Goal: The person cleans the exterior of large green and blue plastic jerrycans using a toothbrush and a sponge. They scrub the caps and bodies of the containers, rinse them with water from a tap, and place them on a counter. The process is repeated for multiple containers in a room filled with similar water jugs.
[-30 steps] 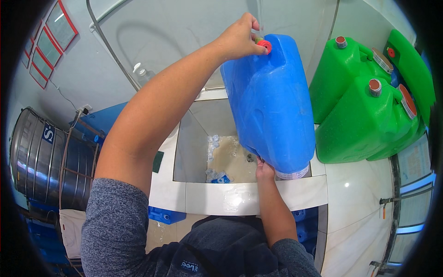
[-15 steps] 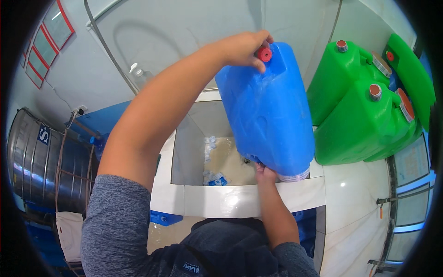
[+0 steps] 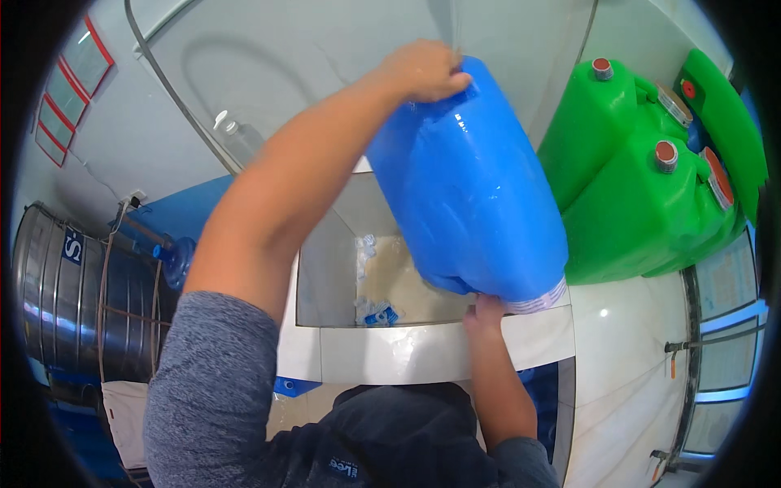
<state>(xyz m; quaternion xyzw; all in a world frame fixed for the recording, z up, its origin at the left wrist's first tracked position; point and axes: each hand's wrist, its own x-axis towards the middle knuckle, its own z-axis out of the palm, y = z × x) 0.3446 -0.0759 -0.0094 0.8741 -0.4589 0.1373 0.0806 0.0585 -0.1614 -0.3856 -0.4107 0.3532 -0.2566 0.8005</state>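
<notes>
Blue jerrycan (image 3: 472,187) tilts between both grips: left hand (image 3: 423,69) clamped on top, right hand (image 3: 486,313) supporting underneath.

A white tiled counter (image 3: 423,351) surrounds a sunken basin (image 3: 382,281), which serves as the landmark. On the basin's floor lie pale, crumpled plastic scraps and a small blue piece (image 3: 380,315) near its front wall. To the right of the basin, two green jerrycans (image 3: 643,195) with red caps stand on the counter, touching each other.
</notes>
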